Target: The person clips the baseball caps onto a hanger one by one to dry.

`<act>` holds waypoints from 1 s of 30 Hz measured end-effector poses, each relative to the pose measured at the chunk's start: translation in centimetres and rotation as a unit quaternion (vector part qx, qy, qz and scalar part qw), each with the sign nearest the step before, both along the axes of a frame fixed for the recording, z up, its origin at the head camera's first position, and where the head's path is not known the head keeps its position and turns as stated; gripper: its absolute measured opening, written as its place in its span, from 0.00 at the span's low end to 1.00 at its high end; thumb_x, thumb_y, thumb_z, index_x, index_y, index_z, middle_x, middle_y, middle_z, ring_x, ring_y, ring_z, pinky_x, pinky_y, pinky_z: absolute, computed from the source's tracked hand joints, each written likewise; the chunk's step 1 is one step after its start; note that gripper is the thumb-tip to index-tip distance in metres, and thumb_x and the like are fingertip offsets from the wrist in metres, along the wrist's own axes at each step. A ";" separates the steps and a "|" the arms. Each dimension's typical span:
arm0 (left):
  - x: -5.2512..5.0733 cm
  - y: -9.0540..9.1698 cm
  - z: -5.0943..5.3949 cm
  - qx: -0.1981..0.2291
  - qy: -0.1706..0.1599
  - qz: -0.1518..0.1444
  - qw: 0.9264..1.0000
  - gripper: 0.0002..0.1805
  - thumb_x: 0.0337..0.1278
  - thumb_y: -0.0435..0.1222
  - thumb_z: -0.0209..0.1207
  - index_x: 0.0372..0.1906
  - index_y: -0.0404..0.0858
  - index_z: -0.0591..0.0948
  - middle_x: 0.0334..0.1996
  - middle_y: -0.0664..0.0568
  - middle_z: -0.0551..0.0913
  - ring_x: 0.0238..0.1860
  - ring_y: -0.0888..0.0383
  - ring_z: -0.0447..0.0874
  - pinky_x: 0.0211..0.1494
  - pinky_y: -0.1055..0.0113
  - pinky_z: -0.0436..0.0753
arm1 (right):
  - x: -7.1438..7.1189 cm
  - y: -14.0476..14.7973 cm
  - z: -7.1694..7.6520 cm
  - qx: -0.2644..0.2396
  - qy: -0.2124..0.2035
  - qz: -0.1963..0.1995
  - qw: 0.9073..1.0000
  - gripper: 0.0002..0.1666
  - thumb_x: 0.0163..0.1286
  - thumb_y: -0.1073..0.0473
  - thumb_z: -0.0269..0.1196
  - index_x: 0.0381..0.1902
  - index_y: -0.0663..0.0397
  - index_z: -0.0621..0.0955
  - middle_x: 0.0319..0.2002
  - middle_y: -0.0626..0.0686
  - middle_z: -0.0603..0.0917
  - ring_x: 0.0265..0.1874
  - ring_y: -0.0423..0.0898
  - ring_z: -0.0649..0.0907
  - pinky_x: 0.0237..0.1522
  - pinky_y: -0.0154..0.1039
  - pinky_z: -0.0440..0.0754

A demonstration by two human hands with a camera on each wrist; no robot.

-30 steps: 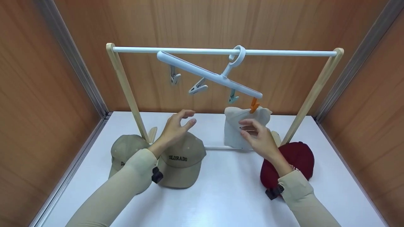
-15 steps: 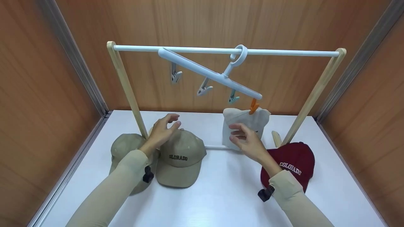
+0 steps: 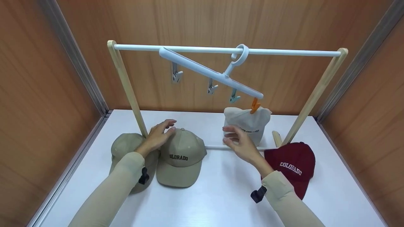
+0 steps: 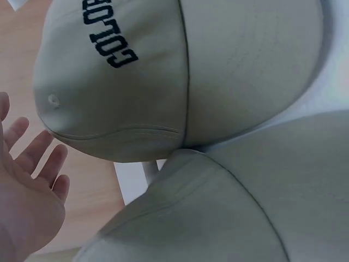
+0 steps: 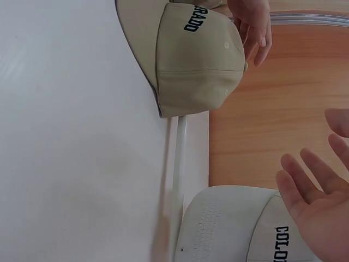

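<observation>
A white cap (image 3: 251, 118) hangs by an orange clip (image 3: 255, 106) from the lower right end of a tilted pale blue hanger (image 3: 202, 68). My right hand (image 3: 241, 145) hovers before this cap with relaxed, parted fingers and nothing in them; contact cannot be told. Behind the crown of a khaki cap (image 3: 180, 173) lettered COLORADO is my left hand (image 3: 157, 137), its fingers loosely bent around no object. In the left wrist view its fingertips (image 4: 57, 158) lie close to that crown. A second khaki cap (image 3: 124, 143) stands at the left, partly behind my left arm.
Several clips, such as the teal clip (image 3: 234, 97), dangle from the hanger. It hooks over the white rod (image 3: 293, 53) of a wooden-legged rack. A burgundy cap (image 3: 290, 157) sits on the white table (image 3: 221, 201) at the right. Wood-grain panels enclose the table.
Both hands have moved left and slightly down, the left toward the khaki cap's crown, the right across the white cap. The hanger's middle clip has swung right and now hangs straighter.
</observation>
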State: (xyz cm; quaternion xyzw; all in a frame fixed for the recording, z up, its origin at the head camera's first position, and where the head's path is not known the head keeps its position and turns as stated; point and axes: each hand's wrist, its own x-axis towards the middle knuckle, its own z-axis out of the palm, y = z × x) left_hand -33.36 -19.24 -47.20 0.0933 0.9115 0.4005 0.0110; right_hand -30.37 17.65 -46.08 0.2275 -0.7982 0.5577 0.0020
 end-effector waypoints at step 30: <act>-0.3 -0.2 -1.9 0.090 -0.037 -0.003 0.995 0.17 0.83 0.45 0.54 0.68 0.51 0.73 0.52 0.49 0.80 0.53 0.50 0.77 0.58 0.55 0.76 | -0.1 -1.3 -1.5 -0.013 -0.002 0.022 1.000 0.27 0.79 0.59 0.66 0.71 0.59 0.74 0.68 0.59 0.79 0.67 0.57 0.81 0.72 0.51 0.76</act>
